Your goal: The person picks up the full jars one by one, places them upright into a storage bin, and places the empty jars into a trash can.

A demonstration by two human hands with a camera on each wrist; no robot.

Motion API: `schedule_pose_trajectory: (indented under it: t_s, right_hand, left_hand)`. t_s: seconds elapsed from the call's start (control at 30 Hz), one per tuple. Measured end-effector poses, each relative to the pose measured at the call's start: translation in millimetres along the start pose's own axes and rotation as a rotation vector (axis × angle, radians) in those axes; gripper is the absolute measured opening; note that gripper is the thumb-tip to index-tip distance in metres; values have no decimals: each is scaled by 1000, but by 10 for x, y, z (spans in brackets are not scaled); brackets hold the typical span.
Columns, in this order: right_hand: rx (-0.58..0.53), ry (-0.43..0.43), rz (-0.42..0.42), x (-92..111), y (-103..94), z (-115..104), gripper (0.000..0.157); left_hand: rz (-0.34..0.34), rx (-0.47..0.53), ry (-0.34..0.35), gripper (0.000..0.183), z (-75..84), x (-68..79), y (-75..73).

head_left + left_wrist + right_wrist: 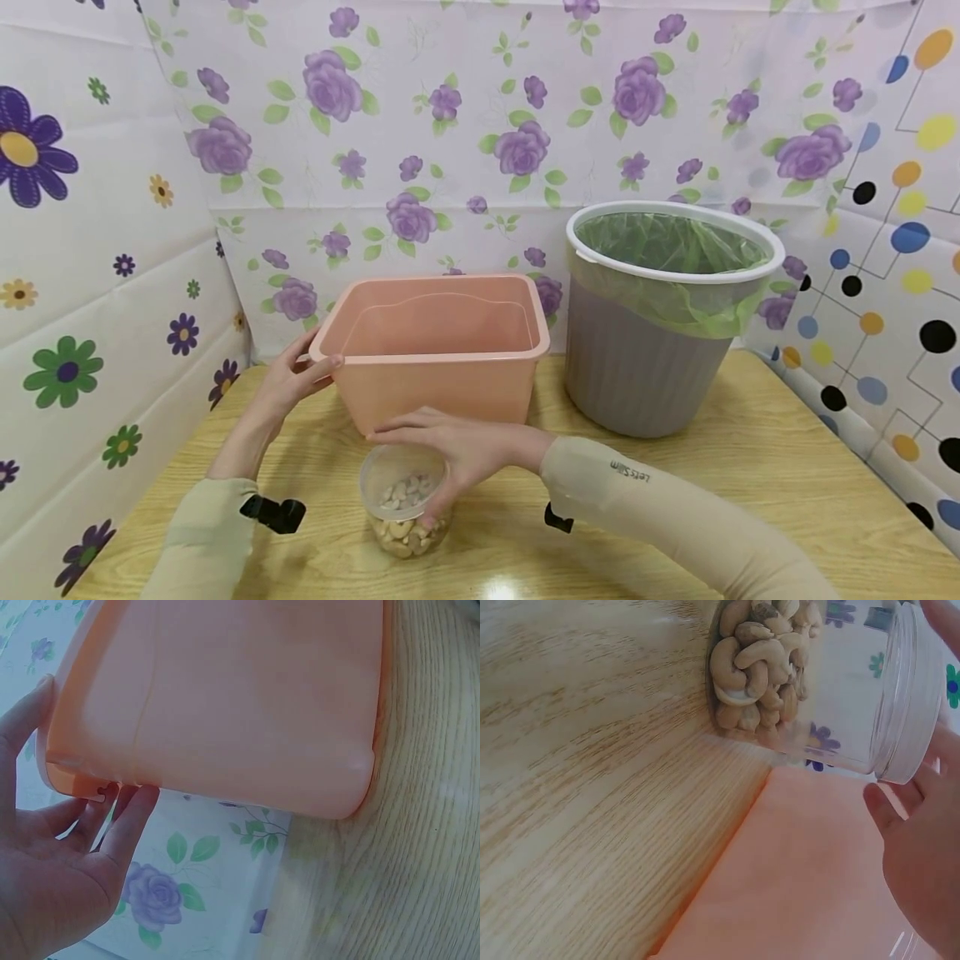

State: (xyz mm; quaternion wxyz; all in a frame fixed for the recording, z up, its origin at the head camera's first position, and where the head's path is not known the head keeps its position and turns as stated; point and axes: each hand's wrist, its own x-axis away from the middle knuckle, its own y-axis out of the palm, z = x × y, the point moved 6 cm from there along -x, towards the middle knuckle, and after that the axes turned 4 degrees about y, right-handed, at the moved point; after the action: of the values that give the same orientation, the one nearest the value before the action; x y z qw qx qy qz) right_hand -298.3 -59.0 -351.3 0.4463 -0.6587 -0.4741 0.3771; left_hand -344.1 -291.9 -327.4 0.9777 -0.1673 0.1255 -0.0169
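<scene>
A pink plastic bin [442, 387] stands on the table. My left hand [288, 379] grips its left front corner, thumb on the rim and fingers under the edge, as the left wrist view [67, 862] also shows. In front of the bin, a clear plastic jar [401, 533] stands upright, its lower part holding cashews [757, 671]. The jar's translucent lid [907, 697] seems to be on. My right hand [450, 446] spreads around the lid, fingers fairly straight behind it and thumb at the right side. Firm contact there is hard to make out.
A grey trash can [637, 367] with a white rim and green liner bag [675, 242] stands right of the bin. The wooden table [660, 517] meets flower-printed sheets [450, 108] at the back and left, and a dotted sheet [900, 250] at the right.
</scene>
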Motion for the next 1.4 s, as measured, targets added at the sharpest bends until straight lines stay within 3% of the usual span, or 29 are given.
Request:
schedule_pose_trajectory:
  t_s: [0.53, 1.0, 1.4]
  right_hand:
    - [191, 28, -43, -51, -42, -43, 112]
    - [86, 71, -108, -48, -68, -28, 109]
    - [71, 83, -143, -84, -84, -25, 104]
  left_hand:
    - [4, 29, -20, 79, 2, 7, 26]
    - [14, 13, -30, 79, -27, 6, 21]
    - [23, 43, -13, 78, 12, 10, 11]
